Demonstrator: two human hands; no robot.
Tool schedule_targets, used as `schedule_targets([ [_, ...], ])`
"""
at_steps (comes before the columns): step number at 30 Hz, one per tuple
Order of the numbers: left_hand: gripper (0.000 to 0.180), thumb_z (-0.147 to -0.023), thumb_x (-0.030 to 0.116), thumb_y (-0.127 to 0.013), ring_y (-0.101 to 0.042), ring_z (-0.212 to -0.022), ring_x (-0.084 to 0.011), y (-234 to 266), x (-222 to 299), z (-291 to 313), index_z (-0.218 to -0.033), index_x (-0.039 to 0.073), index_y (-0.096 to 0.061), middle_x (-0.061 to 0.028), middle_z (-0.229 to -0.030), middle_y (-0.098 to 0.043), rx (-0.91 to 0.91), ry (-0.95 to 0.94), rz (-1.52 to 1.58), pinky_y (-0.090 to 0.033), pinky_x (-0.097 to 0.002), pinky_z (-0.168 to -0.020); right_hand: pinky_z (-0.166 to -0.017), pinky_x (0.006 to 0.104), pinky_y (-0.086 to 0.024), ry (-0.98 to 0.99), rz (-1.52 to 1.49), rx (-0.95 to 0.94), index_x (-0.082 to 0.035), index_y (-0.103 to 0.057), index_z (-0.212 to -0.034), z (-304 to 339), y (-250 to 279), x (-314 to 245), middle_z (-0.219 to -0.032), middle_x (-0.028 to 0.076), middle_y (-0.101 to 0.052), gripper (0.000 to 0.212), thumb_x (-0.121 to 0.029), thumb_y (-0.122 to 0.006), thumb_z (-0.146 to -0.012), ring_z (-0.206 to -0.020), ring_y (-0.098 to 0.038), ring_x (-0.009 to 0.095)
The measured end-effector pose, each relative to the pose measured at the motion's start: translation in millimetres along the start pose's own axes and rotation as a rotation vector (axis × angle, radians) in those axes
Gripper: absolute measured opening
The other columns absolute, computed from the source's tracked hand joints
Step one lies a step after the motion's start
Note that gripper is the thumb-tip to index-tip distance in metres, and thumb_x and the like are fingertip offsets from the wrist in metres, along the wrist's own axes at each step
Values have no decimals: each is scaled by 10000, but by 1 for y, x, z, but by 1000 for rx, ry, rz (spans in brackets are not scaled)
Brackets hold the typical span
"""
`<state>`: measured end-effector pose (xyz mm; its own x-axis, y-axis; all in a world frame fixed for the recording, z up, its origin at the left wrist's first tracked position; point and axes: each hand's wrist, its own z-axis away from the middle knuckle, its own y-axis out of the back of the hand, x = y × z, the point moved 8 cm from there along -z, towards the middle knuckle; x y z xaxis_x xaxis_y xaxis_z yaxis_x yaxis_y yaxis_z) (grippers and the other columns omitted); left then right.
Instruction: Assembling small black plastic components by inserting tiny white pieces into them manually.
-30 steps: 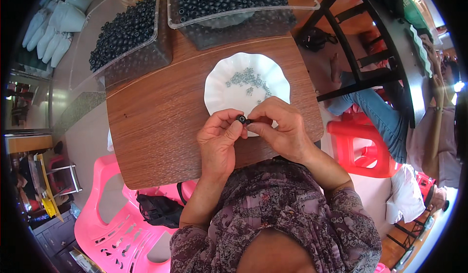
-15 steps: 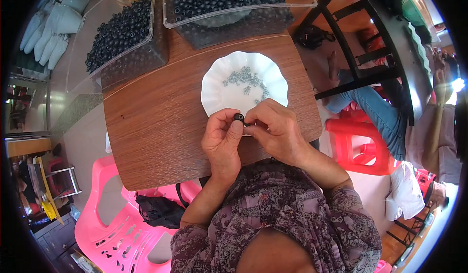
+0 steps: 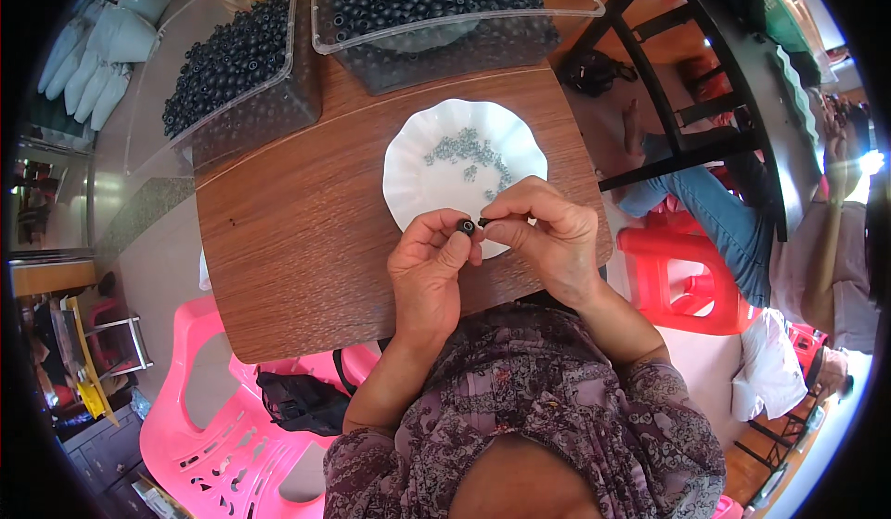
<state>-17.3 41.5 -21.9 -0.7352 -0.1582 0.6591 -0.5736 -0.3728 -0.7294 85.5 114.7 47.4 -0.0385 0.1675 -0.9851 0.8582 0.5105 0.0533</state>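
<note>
My left hand (image 3: 432, 269) pinches a small black round part with a hole in its end (image 3: 466, 227), held over the near rim of the plate. Close beside it, my right hand (image 3: 549, 238) is closed with thumb and forefinger on a tiny dark piece (image 3: 484, 223), too small to name. The white scalloped plate (image 3: 418, 180) lies on the wooden table. Small greyish, shiny pieces (image 3: 464, 145) are scattered on it. Two clear plastic bins stand at the table's far side, a left bin (image 3: 251, 102) and a middle bin (image 3: 445, 55), both full of similar black parts.
The brown table (image 3: 297, 241) has rounded corners. A pink plastic chair (image 3: 186, 408) with a black bag (image 3: 306, 403) stands at the near left. On the right are a red stool (image 3: 650, 278), a dark table frame (image 3: 691, 162) and a seated person in jeans (image 3: 719, 208).
My right hand has drawn slightly to the right, away from the black part. The left fingers have turned the part so that its holed end shows.
</note>
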Motion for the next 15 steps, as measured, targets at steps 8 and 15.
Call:
schedule_targets([
  [8, 203, -820, 33, -639, -561, -710, -129, -1, -2, 1, -994, -45, -567, -74, -861, -611, -14, 5, -11, -469, -237, -670, -652, 243, -471, 122, 186, -66, 3, -676, -856, -1, -3, -8, -807, 66, -610, 207, 87, -696, -669, -762, -583, 141],
  [15, 182, -816, 7, -631, -569, -679, -134, 3, -1, 3, -980, -49, -578, -88, -854, -632, 8, 2, -57, -482, -244, -656, -643, 251, -475, 278, 419, -127, -5, -677, -864, -2, -9, -24, -804, 82, -608, 227, 73, -699, -652, -755, -590, 170],
])
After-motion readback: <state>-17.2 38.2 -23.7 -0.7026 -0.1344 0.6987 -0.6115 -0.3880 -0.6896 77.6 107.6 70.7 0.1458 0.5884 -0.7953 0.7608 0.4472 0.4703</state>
